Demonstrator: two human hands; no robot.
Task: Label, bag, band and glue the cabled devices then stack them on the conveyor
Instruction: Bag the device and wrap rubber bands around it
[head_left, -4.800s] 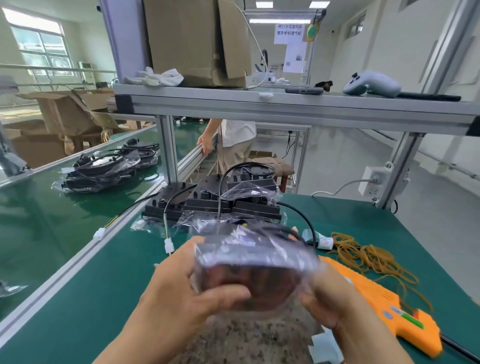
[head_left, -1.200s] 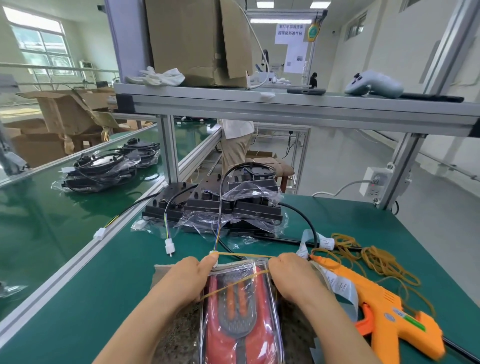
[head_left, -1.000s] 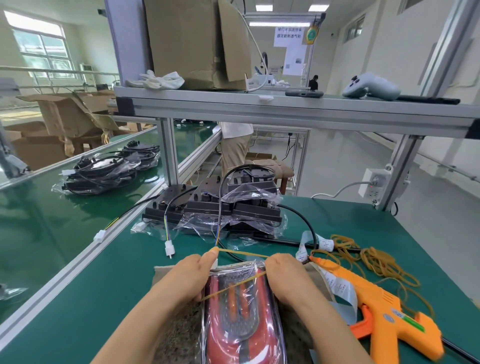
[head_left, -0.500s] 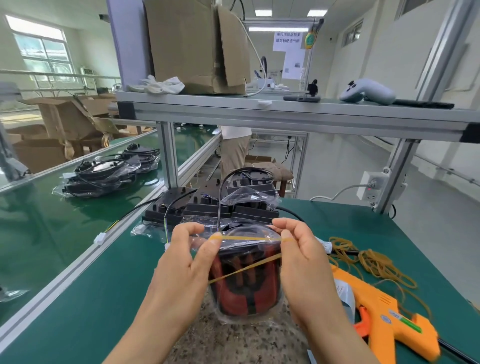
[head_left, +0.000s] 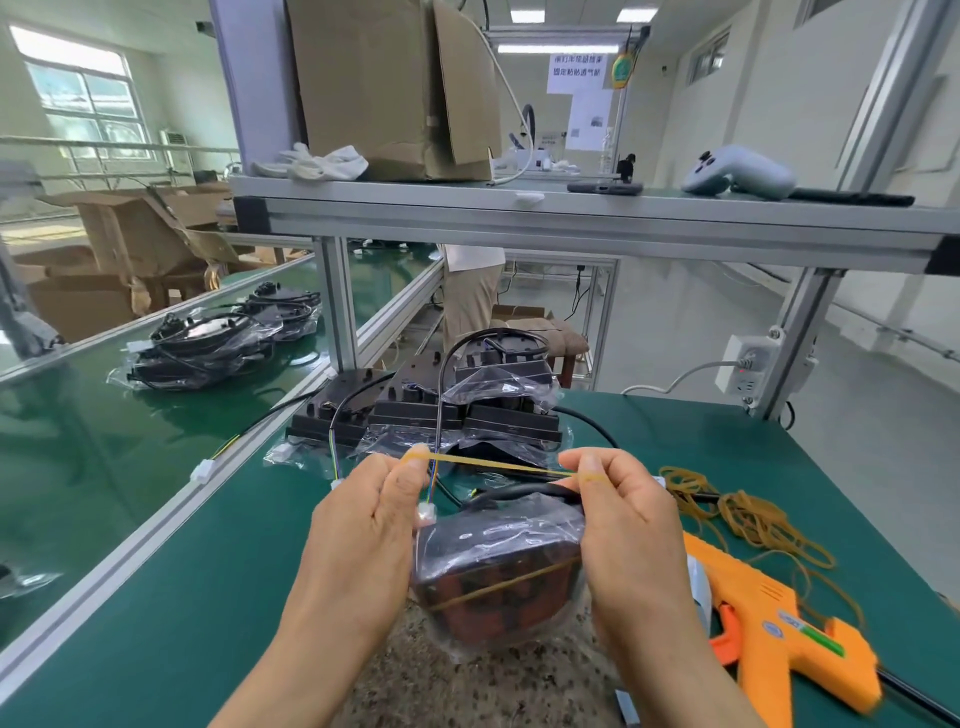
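Head cam: left hand (head_left: 363, 525) and right hand (head_left: 628, 525) each pinch the yellow rubber band (head_left: 493, 464), pulled taut between them above the bagged device (head_left: 498, 566). Device sits between both palms over the speckled mat (head_left: 467, 691), one band strand across its front. Orange glue gun (head_left: 779, 623) lies just right of it, with loose bands (head_left: 748, 514) behind. Bagged units (head_left: 197, 348) lie on the conveyor (head_left: 78, 457), left.
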